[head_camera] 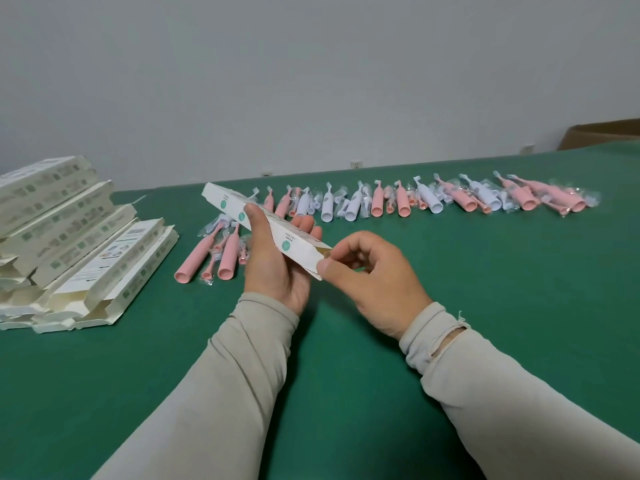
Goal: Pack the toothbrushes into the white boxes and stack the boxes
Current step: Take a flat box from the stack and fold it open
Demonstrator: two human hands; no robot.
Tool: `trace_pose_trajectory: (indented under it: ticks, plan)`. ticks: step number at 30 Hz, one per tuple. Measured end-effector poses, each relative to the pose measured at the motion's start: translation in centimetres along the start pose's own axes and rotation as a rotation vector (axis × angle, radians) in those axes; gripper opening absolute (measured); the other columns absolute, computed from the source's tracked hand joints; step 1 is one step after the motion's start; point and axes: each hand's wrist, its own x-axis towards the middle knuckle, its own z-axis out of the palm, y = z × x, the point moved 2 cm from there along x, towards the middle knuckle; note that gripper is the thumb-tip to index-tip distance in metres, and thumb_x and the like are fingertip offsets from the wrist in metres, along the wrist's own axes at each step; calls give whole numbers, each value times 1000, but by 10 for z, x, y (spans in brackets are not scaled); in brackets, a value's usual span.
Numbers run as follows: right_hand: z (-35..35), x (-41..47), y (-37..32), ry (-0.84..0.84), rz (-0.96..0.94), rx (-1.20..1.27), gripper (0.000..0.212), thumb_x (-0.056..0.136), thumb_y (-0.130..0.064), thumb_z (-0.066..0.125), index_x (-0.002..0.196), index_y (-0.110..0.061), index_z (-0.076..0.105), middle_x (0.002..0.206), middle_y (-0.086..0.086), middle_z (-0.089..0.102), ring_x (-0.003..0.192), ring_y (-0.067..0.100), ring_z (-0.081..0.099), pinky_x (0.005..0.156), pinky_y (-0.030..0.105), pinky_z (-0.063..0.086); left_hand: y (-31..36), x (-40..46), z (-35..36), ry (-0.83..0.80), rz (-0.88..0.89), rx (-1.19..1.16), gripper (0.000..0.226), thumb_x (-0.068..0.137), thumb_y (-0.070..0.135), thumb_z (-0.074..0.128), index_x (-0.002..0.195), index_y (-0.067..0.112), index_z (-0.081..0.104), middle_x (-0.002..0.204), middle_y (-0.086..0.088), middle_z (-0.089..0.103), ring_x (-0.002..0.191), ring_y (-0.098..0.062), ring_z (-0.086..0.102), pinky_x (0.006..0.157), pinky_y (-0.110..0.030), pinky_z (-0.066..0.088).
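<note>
Left hand (273,258) up off the green table (450,306), palm turned inward, wrapped round the middle of a long white box (266,230): thumb laid across the top face, fingertips showing past the far edge. Box held clear of the cloth, slanting from far-left down to near-right, teal logo marks on its upper face, near end open with a brownish inside showing. Right hand (370,275) at that open near end, fingers curled, thumb and forefinger pinching the end flap at the corner, knuckles up, wrist bent slightly in. Both forearms in pale grey-beige sleeves (225,393), reaching in from the bottom edge and converging toward the box; small tear in the right cuff.

Over on the left, a stack of white boxes (69,237), fanned out and leaning, several with end flaps open toward the camera. Just left of the held box, a small cluster of pink toothbrushes (207,254) lying on the cloth, hollow ends toward the viewer. Behind the hands, a long row of toothbrushes (415,200), pink and white handles mixed, some in clear wrappers, stretching off to the right across the table. Cannot tell whether anything is inside the held box. Corner of a cardboard carton (602,135) at far right, beyond the table edge.
</note>
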Motion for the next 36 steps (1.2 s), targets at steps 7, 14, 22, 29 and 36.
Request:
trace_pose_trajectory:
  ticks: [7, 14, 22, 29, 36]
  plan:
    - [-2, 1, 1, 133, -45, -65, 23, 77, -10, 79, 64, -19, 62, 68, -32, 63, 64, -9, 60, 63, 4, 41, -24, -15, 10, -23, -81, 57, 85, 65, 57, 75, 123, -2, 58, 96, -14, 73, 99, -22, 72, 81, -39, 58]
    - [-1, -1, -2, 131, -69, -46, 18, 78, -8, 78, 66, -16, 67, 89, -16, 69, 73, -11, 64, 69, 6, 45, -26, -15, 12, -68, -90, 11, 97, 63, 48, 79, 141, 1, 46, 107, -16, 64, 101, -25, 70, 92, -46, 56]
    - [-1, -3, -9, -25, -128, -228, 13, 77, -32, 69, 88, -30, 62, 100, -24, 66, 86, -1, 62, 70, 11, 41, -18, -10, 5, -114, -155, -110, 56, 88, 53, 64, 127, 13, 57, 90, -10, 64, 84, -21, 65, 85, -48, 58]
    - [-6, -1, -11, 78, -324, -498, 17, 80, -23, 70, 94, -31, 63, 97, -36, 50, 93, 3, 54, 78, 17, 42, -15, -12, 10, -108, -103, -96, 51, 92, 49, 60, 132, 19, 54, 102, -14, 55, 80, -18, 65, 69, -32, 59]
    - [-9, 1, -10, 164, -327, -460, 13, 85, -23, 74, 97, -25, 77, 94, -14, 60, 96, 14, 58, 82, 28, 48, -16, -14, 12, -109, -105, -81, 54, 91, 47, 62, 136, 19, 52, 111, -13, 55, 92, -17, 64, 83, -32, 59]
